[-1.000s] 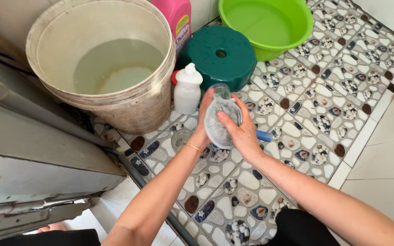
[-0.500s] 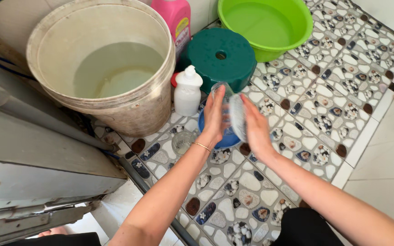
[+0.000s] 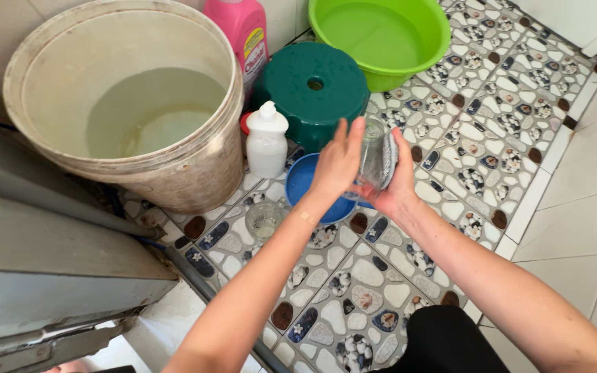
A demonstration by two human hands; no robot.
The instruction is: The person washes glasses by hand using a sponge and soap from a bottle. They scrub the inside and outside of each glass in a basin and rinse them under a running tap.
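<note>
My left hand [image 3: 336, 166] presses its palm and straight fingers against a clear drinking glass [image 3: 373, 153], held up over the patterned floor. My right hand [image 3: 401, 188] cups the glass from the other side, with a grey mesh scrubber [image 3: 389, 157] pinned against it. Right under both hands a blue scoop bowl [image 3: 303, 183] rests on the tiles. A second small clear glass [image 3: 265, 220] stands on the floor to its left.
A large dirty white bucket [image 3: 195, 162] half full of water stands at the left. Beside it are a white pump bottle [image 3: 266, 141], a pink detergent bottle [image 3: 240, 34], a dark green round stool [image 3: 312, 86] and a lime green basin [image 3: 381, 38]. A grey metal frame [image 3: 50, 255] runs along the left.
Both hands have moved up and to the right with the glass. The scrubber, first spread wide over the glass, is now bunched on its right side, and the blue scoop bowl is uncovered.
</note>
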